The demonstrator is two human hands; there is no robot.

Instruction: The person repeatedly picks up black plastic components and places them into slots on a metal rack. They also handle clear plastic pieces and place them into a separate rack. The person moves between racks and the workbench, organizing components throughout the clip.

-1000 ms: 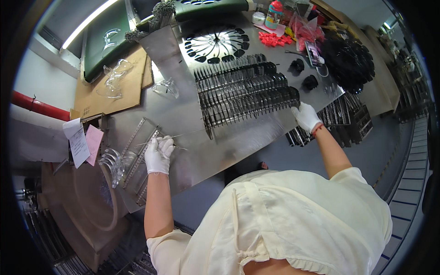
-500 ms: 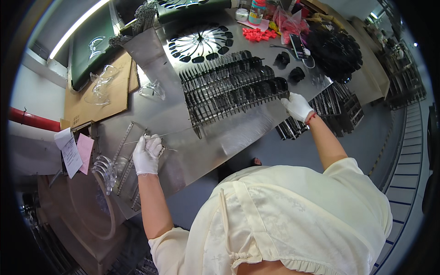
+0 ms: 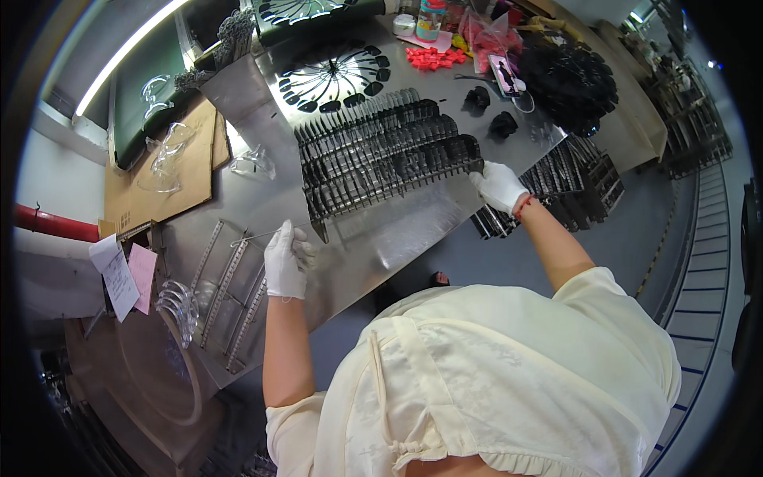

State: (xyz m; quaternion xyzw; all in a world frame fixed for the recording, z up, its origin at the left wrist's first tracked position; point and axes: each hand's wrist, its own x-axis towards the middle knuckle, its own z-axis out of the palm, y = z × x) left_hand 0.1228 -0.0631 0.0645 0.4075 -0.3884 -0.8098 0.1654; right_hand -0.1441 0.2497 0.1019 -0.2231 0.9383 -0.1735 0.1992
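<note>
A black rack (image 3: 381, 195) holding several rows of dark, glossy lens-like pieces lies on the metal table. My right hand (image 3: 499, 189), in a white glove, has its fingers closed on the rack's near right corner. My left hand (image 3: 286, 262), gloved too, is near the rack's left end. Its fingers are closed around a thin metal rod (image 3: 256, 236) that sticks out leftward; the fingertips partly hide the grip. Left of this hand lies an empty metal rack frame (image 3: 225, 282) with toothed bars. Curved clear plastic pieces (image 3: 178, 306) rest beside that frame.
Dark pieces form a ring (image 3: 334, 75) beyond the rack. Cardboard (image 3: 199, 159) with clear pieces lies left. A phone (image 3: 504, 77), red clips (image 3: 433, 59) and a large black pile (image 3: 568, 83) stand at the far right. More loaded racks (image 3: 556, 179) sit below the table's right edge.
My left hand has moved right along the thin rod, toward the loaded rack, uncovering more of the empty frame. My right hand stays on the rack's corner. The whole view has shifted slightly.
</note>
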